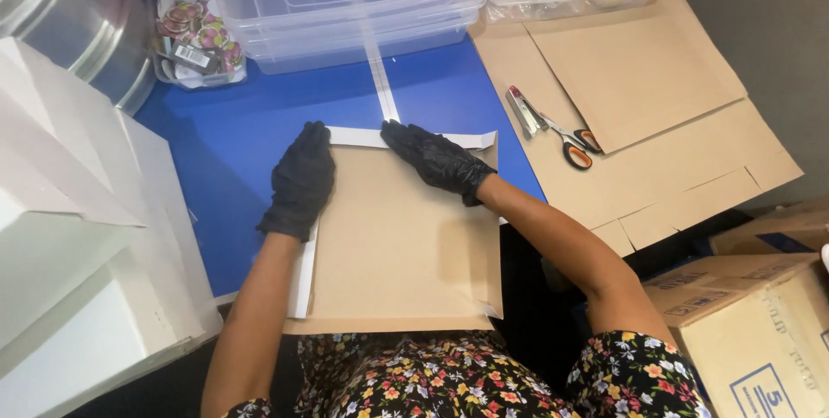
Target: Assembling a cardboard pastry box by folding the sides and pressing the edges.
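scissors rt, clear bins ahead

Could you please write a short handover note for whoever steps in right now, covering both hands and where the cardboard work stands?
Left hand, black-gloved, lies flat on the left edge of the brown cardboard sheet; no grip closed on anything.
Right hand, also gloved, presses flat along the sheet's top edge.
The sheet lies on a white paper sheet on the blue table; white margins show at top and left.
Scissors lie untouched on spare cardboard pieces to the right.
Done: cardboard placed on the paper.
Left: the white margins still lie flat, not folded over.
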